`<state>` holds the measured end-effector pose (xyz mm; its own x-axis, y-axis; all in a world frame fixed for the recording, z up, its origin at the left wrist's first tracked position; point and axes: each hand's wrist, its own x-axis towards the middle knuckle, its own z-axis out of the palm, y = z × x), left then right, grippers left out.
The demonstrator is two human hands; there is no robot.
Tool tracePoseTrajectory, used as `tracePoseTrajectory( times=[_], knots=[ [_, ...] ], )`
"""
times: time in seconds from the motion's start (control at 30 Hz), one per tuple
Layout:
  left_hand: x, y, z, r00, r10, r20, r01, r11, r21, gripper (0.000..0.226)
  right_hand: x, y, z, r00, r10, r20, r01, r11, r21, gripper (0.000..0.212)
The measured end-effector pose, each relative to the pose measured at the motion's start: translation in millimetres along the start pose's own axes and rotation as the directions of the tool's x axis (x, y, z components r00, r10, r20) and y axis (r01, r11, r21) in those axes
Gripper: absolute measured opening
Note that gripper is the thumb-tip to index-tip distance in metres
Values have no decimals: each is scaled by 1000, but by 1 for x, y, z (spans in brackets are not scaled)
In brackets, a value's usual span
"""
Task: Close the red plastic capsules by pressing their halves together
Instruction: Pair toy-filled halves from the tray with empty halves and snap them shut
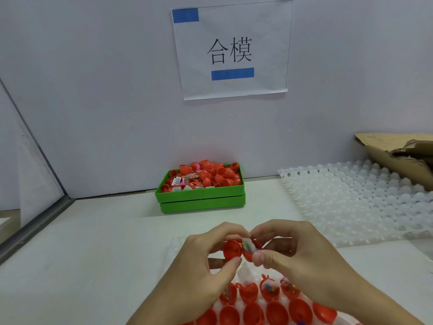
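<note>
Head camera view, looking forward and down at two bare hands over a pale surface [93, 242].

The left hand [199, 266] grips a red capsule half [232, 249], its fingers curled over the top and the thumb pressing from below. The right hand [302, 259] pinches the matching capsule half [248, 254] between its thumb and curled fingers. The two halves meet at an angle between the fingertips of both hands, not fully joined; a white paper slip and small coloured bits show in the gap between them.

Just below both hands, toward the person, lies a clear plastic tray [173, 245] with rounded pockets. Open red capsule halves [253, 313] sit in its pockets in rows, some with coloured contents inside. The wrists partly cover this tray.

Beyond the hands, against the back wall, stands a green bin [201, 195] heaped with loose red capsule pieces and small printed packets. Beyond and to the right of the right hand lies an empty clear tray [351, 200] with many rounded pockets. A torn piece of cardboard [386, 151] rests over its far right corner.

On the wall above the hands hangs a white paper sign [232, 50] with two black Chinese characters and two strips of blue tape.
</note>
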<state>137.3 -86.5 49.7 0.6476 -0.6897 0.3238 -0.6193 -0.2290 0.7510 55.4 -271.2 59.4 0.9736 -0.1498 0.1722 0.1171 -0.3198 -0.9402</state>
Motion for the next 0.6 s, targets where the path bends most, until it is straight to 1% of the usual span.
tracePoseTrajectory(
  times=[0.13, 0.2, 0.27, 0.33, 0.43, 0.5, 0.6],
  knots=[
    [0, 0, 0, 1000, -16, -7, 16, 1000, -16, 43, 0, 0, -1, 1000, -8, 15, 7, 1000, 21, 29],
    [0, 1, 0, 1000, -18, -14, 17, 999, -45, 48, 0, 0, -1, 999, -9, 31, 9, 1000, 14, 31],
    [0, 2, 0, 999, -38, -15, 37, 996, -87, 54, 0, 1, -1, 998, -14, 55, 15, 1000, -15, 25],
    [0, 3, 1, 997, -60, -39, 56, 993, -104, 48, 1, 3, -1, 999, -3, 45, 4, 1000, -9, 21],
    [2, 4, 1, 991, -79, -111, 62, 987, -147, 27, 2, 5, -1, 1000, 5, -4, -5, 999, 49, 24],
    [2, 4, 2, 988, -92, -124, 70, 982, -174, 25, 2, 7, -2, 999, -37, -28, 37, 999, -5, 24],
    [3, 5, 3, 987, -110, -117, 92, 985, -147, 27, 1, 7, -2, 993, -109, -38, 103, 985, -136, 28]
  ],
)
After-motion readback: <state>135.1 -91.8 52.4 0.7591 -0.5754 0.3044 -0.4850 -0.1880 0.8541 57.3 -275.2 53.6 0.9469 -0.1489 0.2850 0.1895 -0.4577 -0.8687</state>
